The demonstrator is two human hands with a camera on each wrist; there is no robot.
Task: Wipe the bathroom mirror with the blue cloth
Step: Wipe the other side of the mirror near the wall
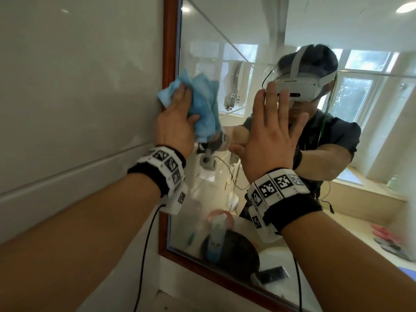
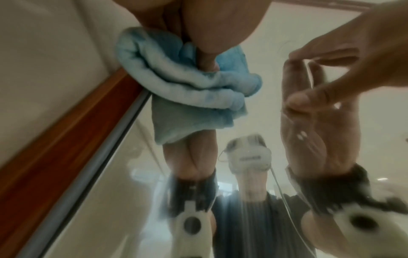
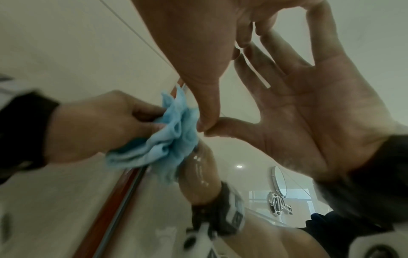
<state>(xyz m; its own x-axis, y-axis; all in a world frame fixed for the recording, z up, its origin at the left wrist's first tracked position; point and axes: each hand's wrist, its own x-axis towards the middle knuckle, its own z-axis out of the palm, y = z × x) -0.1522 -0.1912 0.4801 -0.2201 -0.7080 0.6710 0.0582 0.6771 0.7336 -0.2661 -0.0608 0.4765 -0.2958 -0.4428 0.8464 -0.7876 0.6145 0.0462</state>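
The bathroom mirror hangs in a red-brown wooden frame on a pale tiled wall. My left hand grips the bunched blue cloth and presses it on the glass at the mirror's left edge, partly over the frame. The left wrist view shows the cloth folded under my left hand, next to the frame. My right hand is open with spread fingers, its fingertips touching the glass to the right of the cloth. In the right wrist view, the right hand meets its reflection beside the cloth.
The tiled wall runs along the left of the frame. Low in the glass I see reflections of a dark round object, a white and blue bottle and a phone. Black cables hang from both wrist bands.
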